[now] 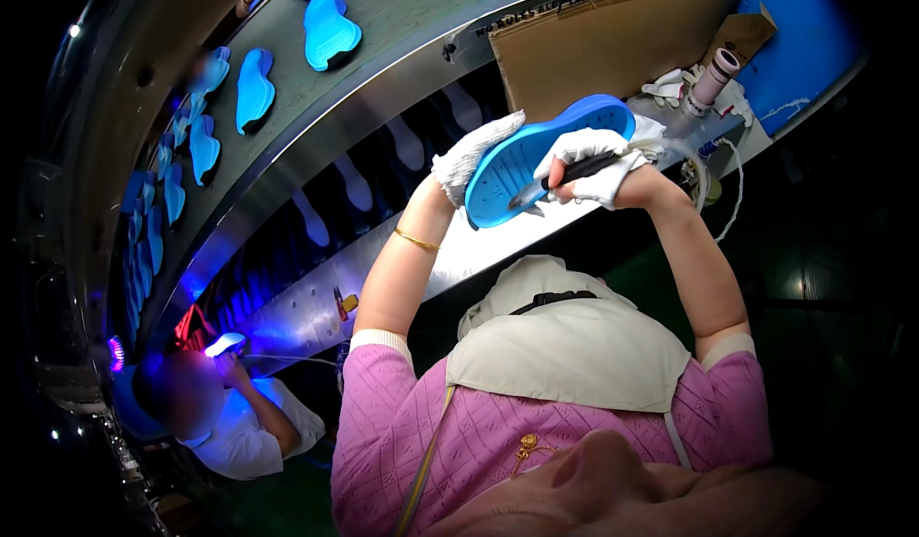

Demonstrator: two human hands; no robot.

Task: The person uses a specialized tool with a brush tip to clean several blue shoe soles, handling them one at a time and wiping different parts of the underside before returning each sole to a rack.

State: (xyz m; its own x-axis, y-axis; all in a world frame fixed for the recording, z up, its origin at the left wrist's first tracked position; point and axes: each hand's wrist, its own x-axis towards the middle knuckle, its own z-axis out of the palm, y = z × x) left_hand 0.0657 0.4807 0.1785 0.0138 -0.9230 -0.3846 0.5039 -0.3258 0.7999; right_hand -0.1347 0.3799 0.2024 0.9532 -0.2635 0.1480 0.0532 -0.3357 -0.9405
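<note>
left hand (pixel 471 157) (white glove) grips the blue shoe sole (pixel 536 159), raised above the table (pixel 498 240) | right hand (pixel 589 166) clenches a dark brush (pixel 565 175), tip touching the sole | conveyor belt (pixel 383 20) carries more soles

Above, along a curved grey conveyor belt (pixel 402 11), a row of blue shoe soles (pixel 328 30) lying flat and apart from one another, trailing off toward the far left. Beneath the belt, a metal bench edge (pixel 297 312) lit violet-blue, with a co-worker in a white shirt (pixel 251 438) at the lower left, near a glowing lamp (pixel 117 353). At the upper right, a brown cardboard sheet (pixel 593 44) propped upright, a small cardboard box (pixel 742 34) beside it, and a pale cylindrical bottle (pixel 713 78) among crumpled white cloth (pixel 670 87).
</note>
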